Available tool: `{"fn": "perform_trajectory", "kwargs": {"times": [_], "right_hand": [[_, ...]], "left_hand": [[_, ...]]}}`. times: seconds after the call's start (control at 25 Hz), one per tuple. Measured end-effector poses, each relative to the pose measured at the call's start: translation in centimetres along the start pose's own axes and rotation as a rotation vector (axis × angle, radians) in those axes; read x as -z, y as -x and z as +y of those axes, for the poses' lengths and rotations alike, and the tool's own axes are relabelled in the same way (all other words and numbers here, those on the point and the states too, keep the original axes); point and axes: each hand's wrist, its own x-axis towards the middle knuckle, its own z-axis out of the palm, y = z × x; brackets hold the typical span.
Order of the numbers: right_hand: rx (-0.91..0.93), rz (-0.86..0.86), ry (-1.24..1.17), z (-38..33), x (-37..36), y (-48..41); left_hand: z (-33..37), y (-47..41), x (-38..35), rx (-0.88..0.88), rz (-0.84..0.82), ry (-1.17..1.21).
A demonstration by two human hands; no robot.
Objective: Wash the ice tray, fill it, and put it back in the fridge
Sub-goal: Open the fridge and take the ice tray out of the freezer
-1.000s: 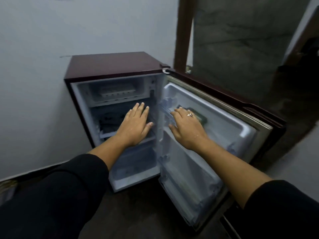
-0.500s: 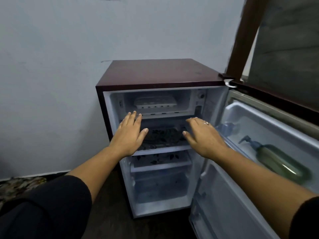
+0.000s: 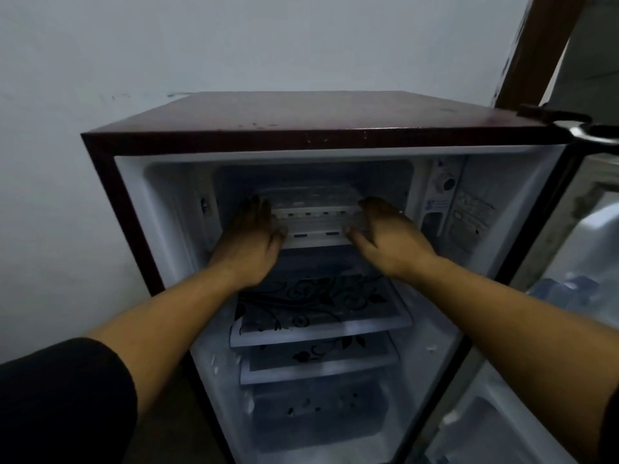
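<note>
The white ice tray (image 3: 313, 199) lies in the freezer compartment at the top of the small dark-red fridge (image 3: 301, 128), whose door stands open to the right. Both my hands reach into that compartment. My left hand (image 3: 249, 239) is at the tray's left end with fingers stretched forward and its thumb by the white front ledge. At the right end my right hand (image 3: 390, 232) mirrors it. The fingertips fade into the dark, and I cannot tell whether they touch the tray.
Below the freezer sit two glass shelves (image 3: 321, 313) with a black floral print and a clear drawer (image 3: 318, 416). A thermostat dial (image 3: 447, 184) is on the right inner wall. The open door (image 3: 569, 329) holds a clear bottle (image 3: 562, 289). A pale wall stands behind.
I have come closer to the fridge. Both hands rose from in front of the middle shelf into the freezer compartment, to either end of the ice tray.
</note>
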Motion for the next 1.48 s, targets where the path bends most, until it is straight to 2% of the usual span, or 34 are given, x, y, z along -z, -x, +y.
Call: {"fn": "perform_trajectory", "kwargs": {"times": [0.16,0.32,0.44,0.72,0.92,1.0,1.12,1.2,1.32,1.48], "right_hand": [[-0.115,-0.088,-0.106,-0.1,-1.5,-3.5],[-0.240,-0.167,-0.218,0.3,-3.0,-5.5],[-0.248,-0.105,-0.248,0.4,-3.6,-5.5],[-0.329,0.085,-0.343,-0.2,-2.7,-5.5],[-0.475,0.143,-0.417,0.2,-1.2,-4.6],[-0.553,0.148,-0.549,0.4,-0.9,-4.2],[-0.770,0.154,-1.081,0.6,-1.0,-3.3],[-0.838,0.126,-1.296,0.6,-1.0,-2.4],[-0.839,0.126,-1.423,0.4,-0.6,-0.2],[-0.835,0.142,-1.459,-0.3,-0.7,3.6]], "left_hand": [[-0.5,-3.1,-0.9,0.093,0.028,0.075],[-1.3,-4.7,-1.9,0.179,-0.023,0.153],[-1.1,-5.0,-1.7,0.230,-0.038,0.235],[1.2,-2.6,0.7,0.338,0.089,0.516],[2.5,-0.6,2.1,0.469,0.151,0.646],[2.6,0.0,2.3,0.516,0.211,0.740],[2.6,1.0,2.4,0.608,0.290,0.986],[3.1,1.9,2.5,0.675,0.322,1.155],[3.8,3.0,2.9,0.771,0.332,1.274],[3.9,5.3,3.3,0.836,0.288,1.356]]}}
